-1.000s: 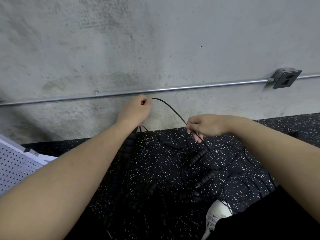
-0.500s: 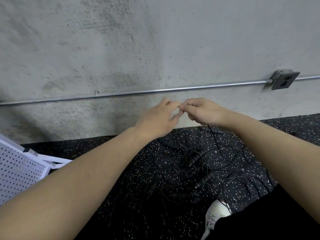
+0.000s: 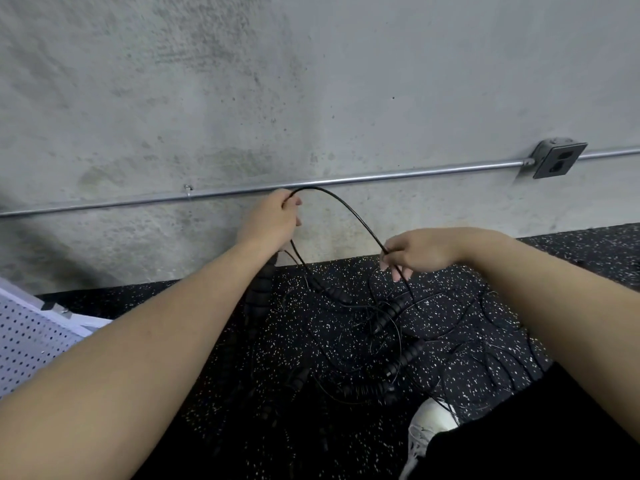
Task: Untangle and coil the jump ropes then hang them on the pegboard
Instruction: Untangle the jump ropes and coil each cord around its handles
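A thin black jump rope cord arches between my two hands above the floor. My left hand grips the cord near the wall pipe, and a ribbed black handle hangs below its wrist. My right hand pinches the same cord lower and to the right. Under both hands lies a tangle of black jump ropes with several ribbed handles on the speckled floor. A white pegboard lies at the left edge, partly hidden by my left forearm.
A concrete wall with a metal conduit pipe and an outlet box stands straight ahead. Black speckled rubber flooring runs along the wall. A white shoe and a black trouser leg are at the lower right.
My hands met at the cord half a second ago and have now drawn apart. The left hand rose towards the pipe and the right dropped lower right, leaving a longer arch of cord between them.
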`<action>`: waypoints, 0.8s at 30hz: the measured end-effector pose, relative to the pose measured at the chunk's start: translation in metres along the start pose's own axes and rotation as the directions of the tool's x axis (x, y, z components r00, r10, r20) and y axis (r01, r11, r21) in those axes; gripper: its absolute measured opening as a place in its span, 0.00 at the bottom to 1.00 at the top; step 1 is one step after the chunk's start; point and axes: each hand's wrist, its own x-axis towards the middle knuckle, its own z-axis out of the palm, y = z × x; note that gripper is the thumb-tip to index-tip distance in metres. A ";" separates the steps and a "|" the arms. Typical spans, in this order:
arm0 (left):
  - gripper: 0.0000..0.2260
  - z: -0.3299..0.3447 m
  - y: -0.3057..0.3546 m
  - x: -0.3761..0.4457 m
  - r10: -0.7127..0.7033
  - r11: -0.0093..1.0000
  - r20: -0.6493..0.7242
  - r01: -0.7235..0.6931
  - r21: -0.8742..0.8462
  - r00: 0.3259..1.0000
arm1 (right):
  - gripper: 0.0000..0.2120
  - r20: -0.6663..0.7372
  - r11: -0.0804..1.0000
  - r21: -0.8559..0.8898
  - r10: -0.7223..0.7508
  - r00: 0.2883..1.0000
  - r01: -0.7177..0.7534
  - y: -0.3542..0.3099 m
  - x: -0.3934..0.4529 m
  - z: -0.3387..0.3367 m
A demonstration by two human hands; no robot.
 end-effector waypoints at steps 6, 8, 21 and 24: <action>0.20 0.005 -0.002 -0.016 0.120 0.979 0.190 -0.148 0.143 0.975 | 0.13 -0.257 0.963 0.250 -0.038 0.966 0.104 -0.009 -0.008 -0.006; 0.22 0.013 0.011 -0.026 0.268 0.929 0.241 -0.317 0.193 0.933 | 0.14 -0.273 0.959 0.248 -0.065 0.960 0.136 -0.014 -0.010 -0.008; 0.12 0.027 0.023 -0.021 0.195 0.975 0.123 -0.206 0.078 0.973 | 0.13 -0.127 0.993 0.086 -0.072 0.989 0.083 0.007 -0.019 -0.005; 0.12 0.022 0.016 -0.010 0.016 1.000 0.123 -0.013 -0.025 0.992 | 0.12 0.022 0.999 -0.005 0.039 0.999 -0.039 0.019 -0.017 -0.001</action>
